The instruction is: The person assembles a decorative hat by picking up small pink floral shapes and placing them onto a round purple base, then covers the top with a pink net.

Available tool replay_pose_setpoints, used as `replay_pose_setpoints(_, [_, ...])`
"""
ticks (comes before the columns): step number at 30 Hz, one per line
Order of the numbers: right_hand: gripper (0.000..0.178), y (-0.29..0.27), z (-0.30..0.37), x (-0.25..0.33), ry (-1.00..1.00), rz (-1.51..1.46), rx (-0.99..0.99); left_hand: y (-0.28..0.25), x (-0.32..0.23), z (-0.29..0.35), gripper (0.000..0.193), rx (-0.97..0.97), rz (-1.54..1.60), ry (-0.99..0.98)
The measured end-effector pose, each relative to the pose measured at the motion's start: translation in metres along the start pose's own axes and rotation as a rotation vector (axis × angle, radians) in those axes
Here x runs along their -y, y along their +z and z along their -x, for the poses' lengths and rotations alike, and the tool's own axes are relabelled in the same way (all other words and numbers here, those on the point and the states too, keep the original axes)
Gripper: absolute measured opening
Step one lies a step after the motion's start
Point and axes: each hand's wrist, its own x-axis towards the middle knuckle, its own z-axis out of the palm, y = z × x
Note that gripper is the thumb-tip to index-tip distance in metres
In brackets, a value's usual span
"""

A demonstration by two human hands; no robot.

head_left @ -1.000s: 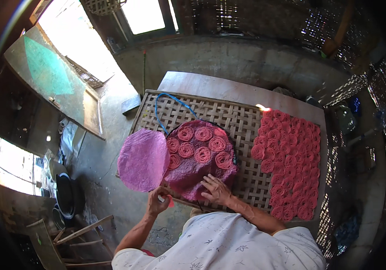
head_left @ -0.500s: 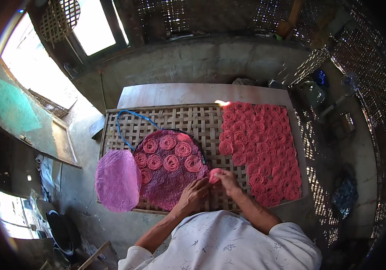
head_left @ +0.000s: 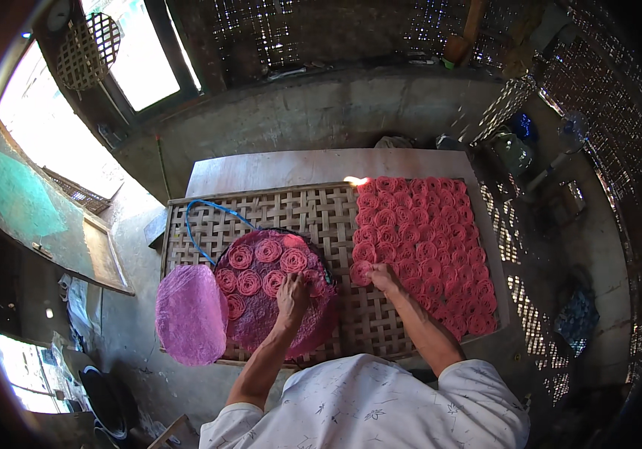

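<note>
My right hand is at the left edge of many flat pink noodle-like coils, its bent fingers closed on the right side of one pink coil. That coil lies against the woven bamboo tray. My left hand reaches over a round pad covered in purple cloth, fingers bent down and together at the edge of another pink coil, partly hidden by the hand. Several more pink coils lie spaced apart on the pad. The left fingertips are hidden.
A second purple oval sheet overlaps the tray's left end. A blue cord loop lies behind the pad. Rows of pink coils cover the tray's right part. The tray rests on a pale board in front of a low wall.
My right hand has moved up and right, setting the pink coil it held beside the rows. My left hand has left the pad's lower right edge and moved up and left onto its coils.
</note>
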Motion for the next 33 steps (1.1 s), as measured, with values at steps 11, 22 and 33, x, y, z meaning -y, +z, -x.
replay_pose_setpoints(11, [0.038,-0.001,0.052,0.063,-0.116,0.432,-0.212,-0.007,0.009,-0.030,0.018,0.310,-0.016,-0.447])
replay_pose_setpoints(22, [0.027,0.072,0.092,0.111,-0.602,0.130,-0.175,-0.017,-0.014,-0.025,0.029,0.188,0.147,-0.518])
replay_pose_setpoints(33, [0.035,0.072,0.078,0.139,0.120,-0.205,0.276,0.001,-0.045,0.049,0.023,-0.150,0.479,-0.225])
